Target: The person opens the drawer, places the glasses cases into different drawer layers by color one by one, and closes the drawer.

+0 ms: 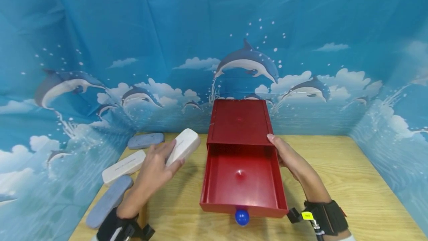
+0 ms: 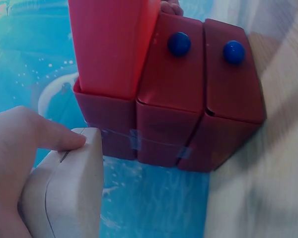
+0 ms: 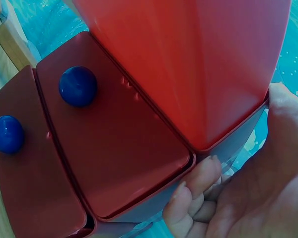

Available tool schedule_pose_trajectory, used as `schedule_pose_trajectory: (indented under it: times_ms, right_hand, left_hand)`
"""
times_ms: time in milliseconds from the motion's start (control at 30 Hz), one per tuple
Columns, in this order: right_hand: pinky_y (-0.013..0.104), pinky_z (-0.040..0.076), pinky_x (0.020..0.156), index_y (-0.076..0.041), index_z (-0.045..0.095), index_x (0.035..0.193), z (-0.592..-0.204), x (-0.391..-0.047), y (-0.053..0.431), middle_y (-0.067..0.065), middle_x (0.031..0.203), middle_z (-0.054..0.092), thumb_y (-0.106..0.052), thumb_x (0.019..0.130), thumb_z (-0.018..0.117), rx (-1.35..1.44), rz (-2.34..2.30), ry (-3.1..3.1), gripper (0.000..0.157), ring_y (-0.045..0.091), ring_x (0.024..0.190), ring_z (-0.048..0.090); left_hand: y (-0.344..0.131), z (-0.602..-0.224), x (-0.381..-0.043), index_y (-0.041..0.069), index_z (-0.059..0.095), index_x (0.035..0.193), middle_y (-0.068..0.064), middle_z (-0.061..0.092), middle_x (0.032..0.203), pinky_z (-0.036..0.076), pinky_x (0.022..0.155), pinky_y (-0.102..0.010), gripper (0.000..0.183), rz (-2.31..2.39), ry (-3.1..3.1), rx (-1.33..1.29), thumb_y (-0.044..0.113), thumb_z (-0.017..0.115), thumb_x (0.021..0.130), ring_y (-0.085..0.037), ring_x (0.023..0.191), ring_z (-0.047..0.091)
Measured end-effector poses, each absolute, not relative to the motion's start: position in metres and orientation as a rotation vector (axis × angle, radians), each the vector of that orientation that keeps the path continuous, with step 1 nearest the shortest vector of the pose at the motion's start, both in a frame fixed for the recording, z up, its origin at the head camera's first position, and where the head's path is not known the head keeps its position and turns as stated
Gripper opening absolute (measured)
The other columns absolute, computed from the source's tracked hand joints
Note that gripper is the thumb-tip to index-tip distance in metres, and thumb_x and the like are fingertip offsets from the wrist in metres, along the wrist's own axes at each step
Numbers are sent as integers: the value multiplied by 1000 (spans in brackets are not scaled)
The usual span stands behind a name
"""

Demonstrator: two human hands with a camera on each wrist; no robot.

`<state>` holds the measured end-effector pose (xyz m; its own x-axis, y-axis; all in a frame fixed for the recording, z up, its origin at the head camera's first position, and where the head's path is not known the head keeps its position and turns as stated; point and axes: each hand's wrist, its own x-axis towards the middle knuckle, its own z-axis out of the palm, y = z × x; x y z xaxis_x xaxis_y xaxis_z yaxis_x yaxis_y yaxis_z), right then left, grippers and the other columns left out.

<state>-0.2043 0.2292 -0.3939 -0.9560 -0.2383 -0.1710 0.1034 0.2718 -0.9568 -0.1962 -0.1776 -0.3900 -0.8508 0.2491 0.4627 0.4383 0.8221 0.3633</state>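
My left hand (image 1: 155,166) grips a white glasses case (image 1: 184,145), holding it above the table to the left of a red drawer cabinet (image 1: 239,122). A seam runs along the case's side in the left wrist view. The cabinet's top drawer (image 1: 240,185) is pulled out toward me, with bare red bottom showing and a blue round knob (image 1: 242,217) on its front. My right hand (image 1: 290,155) holds the cabinet at its right side, thumb over the top edge and fingers curled against the side wall. Two lower drawers (image 2: 171,74) stay closed below.
On the table's left lie a second white glasses case (image 1: 123,166), a grey-blue case (image 1: 110,202) in front of it and another grey-blue case (image 1: 145,140) behind. A brown wooden piece (image 1: 143,217) shows partly under my left wrist. Dolphin-printed blue sheeting (image 1: 187,29) encloses the wooden table (image 1: 334,181).
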Motion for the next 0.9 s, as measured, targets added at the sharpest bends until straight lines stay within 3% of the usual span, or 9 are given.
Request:
schedule_pose_trajectory:
  times_ms: [333,700,900]
  right_hand:
    - [42,64,80,-5,37,154,-395,-205,229,26,138,59,-64,106,30,-124,-1722,2275,77,23,99,74]
    - [41,64,79,-1,39,152,-394,-204,229,25,133,64,-62,107,30,-132,-1721,2277,76,21,96,76]
    - [42,64,80,-6,37,154,-394,-203,230,25,138,60,-63,107,28,-149,-1721,2275,74,23,100,74]
  left_hand:
    - [-166,-370,-193,0,57,146,-18,67,138,49,90,-53,69,-619,-2605,-526,26,80,87,-37,113,61]
    - [-156,-359,-191,3,55,148,-17,66,139,50,89,-51,72,-627,-2574,-550,28,82,87,-35,117,57]
    - [-148,-352,-191,5,54,150,-15,65,140,51,85,-48,72,-583,-2569,-628,30,81,88,-32,116,56]
